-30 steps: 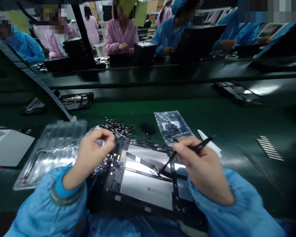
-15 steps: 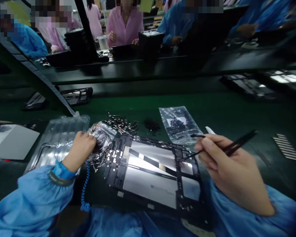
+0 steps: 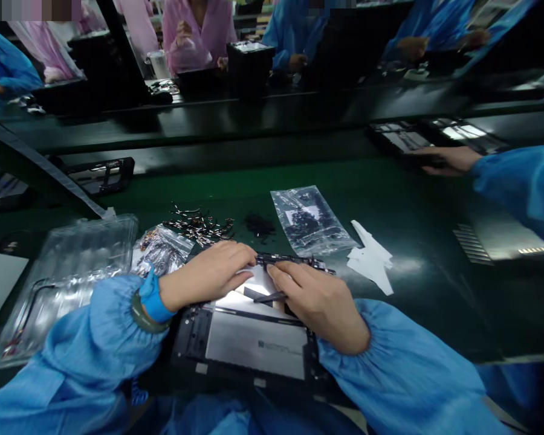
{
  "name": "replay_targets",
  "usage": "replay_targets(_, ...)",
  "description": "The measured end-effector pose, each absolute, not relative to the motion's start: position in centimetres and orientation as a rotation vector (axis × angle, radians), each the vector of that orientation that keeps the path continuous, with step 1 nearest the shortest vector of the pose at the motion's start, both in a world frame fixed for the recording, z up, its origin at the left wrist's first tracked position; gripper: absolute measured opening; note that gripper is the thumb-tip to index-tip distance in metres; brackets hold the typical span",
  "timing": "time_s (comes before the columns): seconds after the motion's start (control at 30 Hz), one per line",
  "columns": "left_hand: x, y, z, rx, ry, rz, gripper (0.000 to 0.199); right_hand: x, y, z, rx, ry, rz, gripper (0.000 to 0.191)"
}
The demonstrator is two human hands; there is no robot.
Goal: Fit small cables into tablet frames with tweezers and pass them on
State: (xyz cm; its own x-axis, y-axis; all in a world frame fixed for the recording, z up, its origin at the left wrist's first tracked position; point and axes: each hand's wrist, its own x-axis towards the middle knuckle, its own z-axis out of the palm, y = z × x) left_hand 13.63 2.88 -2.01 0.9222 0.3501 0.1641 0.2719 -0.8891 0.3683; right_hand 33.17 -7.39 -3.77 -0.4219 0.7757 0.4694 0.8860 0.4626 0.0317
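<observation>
An opened tablet (image 3: 256, 349), with a silver battery area and black frame, lies in front of me. My left hand (image 3: 213, 270) rests over its upper left, fingers closed at the far edge; whatever they pinch is hidden. On the right, my right hand (image 3: 321, 302) has its fingertips at the same edge, close to the left ones. Dark tweezers (image 3: 269, 298) are tucked in that hand and point left over the battery. Beyond the edge lie a pile of short black cables (image 3: 202, 225) and a heap of small black parts (image 3: 259, 226).
Clear bags (image 3: 310, 220) (image 3: 161, 251) of parts and a plastic tray (image 3: 68, 272) lie around the tablet. White paper scraps (image 3: 370, 257) are at right. A co-worker's hand (image 3: 451, 160) touches another device (image 3: 396, 138) at far right. People work across the bench.
My left hand has left the cable bag for the tablet's far edge. My right hand has moved left to that edge with the tweezers. A co-worker's arm has come in at right.
</observation>
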Motion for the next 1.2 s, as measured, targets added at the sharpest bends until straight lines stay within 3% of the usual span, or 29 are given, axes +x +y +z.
replay_targets(0.57, 14.1, 2.9, -2.7, 2.909, 0.291, 0.234, 0.029, 34.6, -9.3, -2.9, -1.447, -2.339, -0.219, 0.033)
replay_targets(0.87, 14.2, 2.7, -2.6, 3.061, 0.249, 0.194, 0.033, 35.5, -10.3, -3.2, -1.496, -2.35, -0.452, 0.032)
replay_targets(1.2, 14.3, 2.3, -2.3, 3.071, 0.262, 0.169, 0.033, 35.3, -10.0, -3.3, -1.513, -2.351, -0.478, 0.033)
